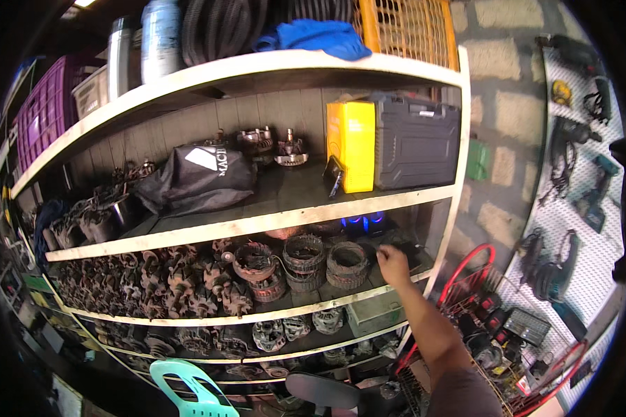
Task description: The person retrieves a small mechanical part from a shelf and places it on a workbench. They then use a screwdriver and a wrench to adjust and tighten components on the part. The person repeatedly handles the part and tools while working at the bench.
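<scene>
My right hand [394,266] reaches into the right end of the middle shelf, its forearm rising from the lower right. The fingers look curled together; whatever they hold, if anything, is hidden. Just left of it stands a ring-shaped stator [346,265] with dark, dirty windings. Two stacks of similar stators [304,263] sit further left on the same shelf. Behind the hand, a dark device with two blue lights [363,222] glows at the back of the shelf. My left hand is out of view.
Above are a black bag [200,179], a yellow box [351,147] and a dark tool case [417,142]. Greasy rotors [181,285] crowd the middle shelf's left. A turquoise chair [188,389] stands below. Right are a red-handled cart [490,267] and a tool pegboard [553,208].
</scene>
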Demonstrator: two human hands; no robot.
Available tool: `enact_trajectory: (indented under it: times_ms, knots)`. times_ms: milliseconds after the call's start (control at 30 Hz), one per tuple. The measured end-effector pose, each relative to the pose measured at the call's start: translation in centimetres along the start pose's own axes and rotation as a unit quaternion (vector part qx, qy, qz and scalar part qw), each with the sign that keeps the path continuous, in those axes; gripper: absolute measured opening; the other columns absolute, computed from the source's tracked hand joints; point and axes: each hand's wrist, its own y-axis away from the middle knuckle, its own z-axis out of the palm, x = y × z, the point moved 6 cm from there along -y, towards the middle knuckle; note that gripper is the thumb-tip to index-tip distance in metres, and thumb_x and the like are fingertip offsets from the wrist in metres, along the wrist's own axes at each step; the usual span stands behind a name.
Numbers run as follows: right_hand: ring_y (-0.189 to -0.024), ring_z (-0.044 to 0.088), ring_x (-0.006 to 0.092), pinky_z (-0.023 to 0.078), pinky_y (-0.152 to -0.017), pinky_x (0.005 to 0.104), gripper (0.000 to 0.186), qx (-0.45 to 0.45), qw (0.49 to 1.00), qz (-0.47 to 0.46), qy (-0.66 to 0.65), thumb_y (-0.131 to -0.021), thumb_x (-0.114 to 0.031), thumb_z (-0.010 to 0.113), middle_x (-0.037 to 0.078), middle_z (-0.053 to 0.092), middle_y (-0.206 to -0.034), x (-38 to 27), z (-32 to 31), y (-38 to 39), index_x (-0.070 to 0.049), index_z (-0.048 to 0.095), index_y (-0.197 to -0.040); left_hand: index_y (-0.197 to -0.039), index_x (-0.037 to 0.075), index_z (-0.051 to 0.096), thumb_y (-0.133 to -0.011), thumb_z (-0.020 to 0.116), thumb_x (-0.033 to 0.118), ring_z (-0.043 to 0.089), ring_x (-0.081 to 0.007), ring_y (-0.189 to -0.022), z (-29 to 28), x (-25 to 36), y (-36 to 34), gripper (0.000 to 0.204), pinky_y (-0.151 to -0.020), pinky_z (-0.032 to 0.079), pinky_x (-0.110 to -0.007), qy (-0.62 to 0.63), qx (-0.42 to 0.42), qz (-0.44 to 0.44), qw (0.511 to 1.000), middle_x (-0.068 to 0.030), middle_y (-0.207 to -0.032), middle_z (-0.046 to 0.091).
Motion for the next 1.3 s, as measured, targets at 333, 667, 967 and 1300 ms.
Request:
enact_trajectory:
  times_ms: [333, 667, 967, 1300]
  knots:
    - [-0.152, 0.057, 0.0439, 0.045, -0.127, 0.0539, 0.059, -0.155, 0.974, 0.105, 0.125, -0.114, -0.049, 0.053, 0.025, 0.062, -0.163, 11.5, 16.3, -14.9, -0.01, 0.065, -0.157, -0.09, 0.014, 0.068, -0.111, 0.069, 0.026, 0.058, -0.0241, -0.059, 6.4, 5.2, 6.4, 0.024, -0.05, 0.047, -0.04, 0.196, 0.058, -0.315, 0.927, -0.0058, -0.07, 0.062]
    - [-0.159, 0.051, 0.0414, 0.037, -0.134, 0.0538, 0.066, -0.184, 0.974, 0.006, 0.135, -0.118, -0.057, 0.044, 0.022, 0.058, -0.169, 15.0, 20.2, -15.6, -0.009, 0.066, -0.157, -0.087, 0.012, 0.069, -0.115, 0.069, 0.025, 0.051, -0.0127, -0.063, 8.3, 14.7, 5.8, 0.031, -0.056, 0.044, -0.032, 0.219, 0.163, -0.382, 0.883, 0.0017, -0.069, 0.052]
    - [-0.153, 0.056, 0.0451, 0.04, -0.132, 0.0554, 0.05, -0.128, 0.986, -0.067, 0.081, -0.119, -0.036, 0.05, 0.024, 0.061, -0.164, 16.9, 22.0, -14.8, -0.006, 0.065, -0.156, -0.099, 0.008, 0.072, -0.113, 0.07, 0.024, 0.053, -0.0143, -0.067, 9.5, 6.9, 6.4, 0.022, -0.059, 0.046, -0.035, 0.193, 0.157, -0.346, 0.905, -0.0018, -0.073, 0.063]
    - [-0.152, 0.056, 0.0435, 0.043, -0.13, 0.057, 0.056, -0.042, 0.946, -0.252, 0.199, -0.104, -0.021, 0.066, 0.022, 0.062, -0.162, 19.0, 23.7, -13.5, -0.006, 0.064, -0.158, -0.092, 0.014, 0.068, -0.109, 0.074, 0.015, 0.062, -0.0128, -0.068, 10.4, 10.0, 9.1, 0.018, -0.059, 0.052, -0.029, 0.559, 0.272, -0.428, 0.656, 0.0011, -0.077, 0.065]
